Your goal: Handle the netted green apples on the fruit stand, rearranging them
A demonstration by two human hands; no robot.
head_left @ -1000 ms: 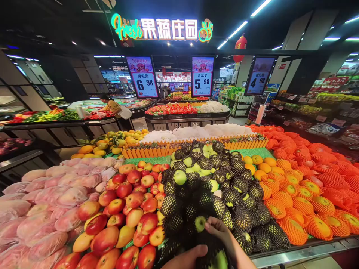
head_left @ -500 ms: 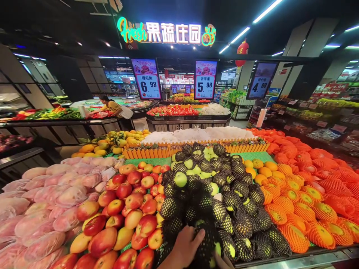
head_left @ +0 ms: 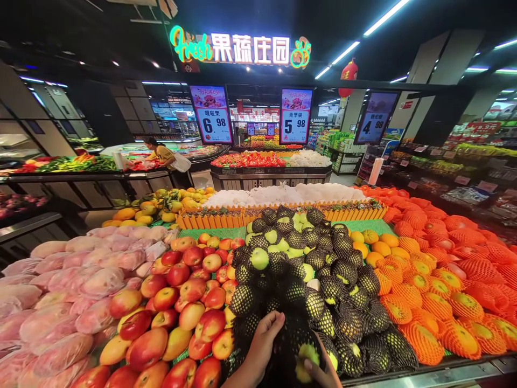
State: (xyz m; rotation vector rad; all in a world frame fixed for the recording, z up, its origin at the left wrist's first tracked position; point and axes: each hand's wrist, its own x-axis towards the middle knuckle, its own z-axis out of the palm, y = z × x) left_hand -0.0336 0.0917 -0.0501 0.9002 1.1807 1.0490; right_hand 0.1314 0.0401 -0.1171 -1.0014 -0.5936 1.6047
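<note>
A green apple in a black foam net (head_left: 304,353) sits between my two hands at the front of the fruit stand. My left hand (head_left: 262,345) wraps round its left side, fingers curled on the net. Of my right hand (head_left: 321,374) only a few fingers show, at the bottom edge, pressed against the apple's lower right. Behind it rises the pile of netted green apples (head_left: 307,275).
Red and yellow apples (head_left: 181,307) lie to the left, pink wrapped fruit (head_left: 60,302) beyond them. Oranges in orange nets (head_left: 436,291) fill the right. The metal stand edge (head_left: 440,369) runs along the front. A person (head_left: 163,156) stands at a far counter.
My right hand dropped from the top of the pile to the bottom edge. My left hand rose and closed round the netted apple, which now sits higher.
</note>
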